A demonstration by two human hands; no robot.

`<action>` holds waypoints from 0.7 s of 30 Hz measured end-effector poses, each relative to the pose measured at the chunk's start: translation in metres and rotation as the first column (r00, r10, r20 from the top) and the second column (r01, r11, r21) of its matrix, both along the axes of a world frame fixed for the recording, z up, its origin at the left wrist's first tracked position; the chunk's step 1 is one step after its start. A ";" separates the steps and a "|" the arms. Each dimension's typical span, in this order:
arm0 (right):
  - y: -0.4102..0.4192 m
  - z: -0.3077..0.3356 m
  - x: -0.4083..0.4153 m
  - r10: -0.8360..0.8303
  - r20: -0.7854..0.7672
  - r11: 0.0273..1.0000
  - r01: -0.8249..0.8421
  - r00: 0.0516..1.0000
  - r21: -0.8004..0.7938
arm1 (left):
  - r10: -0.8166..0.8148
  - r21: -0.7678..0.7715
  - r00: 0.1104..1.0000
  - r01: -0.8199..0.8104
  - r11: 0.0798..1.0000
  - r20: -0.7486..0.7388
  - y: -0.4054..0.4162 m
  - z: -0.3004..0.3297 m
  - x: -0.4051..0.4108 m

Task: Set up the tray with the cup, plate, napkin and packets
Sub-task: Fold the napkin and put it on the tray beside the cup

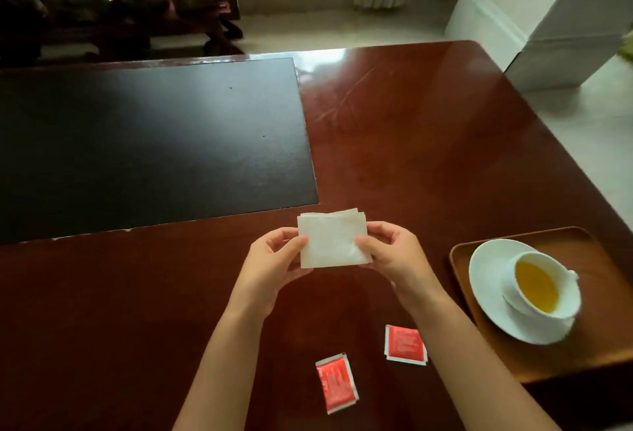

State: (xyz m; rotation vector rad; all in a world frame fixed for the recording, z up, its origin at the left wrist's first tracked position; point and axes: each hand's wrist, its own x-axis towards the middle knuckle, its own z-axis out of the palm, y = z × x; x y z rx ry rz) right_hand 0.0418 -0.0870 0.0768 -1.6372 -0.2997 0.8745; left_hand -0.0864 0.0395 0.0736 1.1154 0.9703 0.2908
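White folded paper napkin (331, 238): held above the brown wooden table (411, 142), centre frame, not yet on the tray.
Left hand (274, 261): thumb and fingers pinch the napkin's 9 o'clock edge.
Right hand (394, 252): pinches the 3 o'clock edge.
Handling: light, limp, creases easily; hold by the edges, keep layers together.
Brown wooden tray (596, 355): 4 o'clock; white plate (486, 280), white cup of yellow tea (534, 286) on it.
Red packets (337, 383) (405, 344): on the table, 6 o'clock.

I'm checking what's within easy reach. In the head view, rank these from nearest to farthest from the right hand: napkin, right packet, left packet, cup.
1. Napkin: held in the right hand, and in the left hand too.
2. Right packet: on the table, just below that hand.
3. Left packet and cup: too close to call; packet lower left, cup on the plate at right.
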 end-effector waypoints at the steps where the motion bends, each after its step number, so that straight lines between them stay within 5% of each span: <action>1: -0.011 0.007 0.003 -0.015 0.020 1.000 0.015 1.000 0.015 | -0.019 0.020 1.000 0.018 1.000 0.014 -0.008 0.007 0.003; 11: -0.149 0.048 0.049 -0.119 0.053 0.982 0.110 0.991 0.154 | -0.132 0.231 0.985 0.104 0.967 0.109 -0.136 0.053 0.049; 21: -0.301 0.061 0.125 -0.076 0.200 0.994 0.060 0.977 0.088 | -0.070 0.320 0.986 0.017 0.947 0.153 -0.290 0.047 0.123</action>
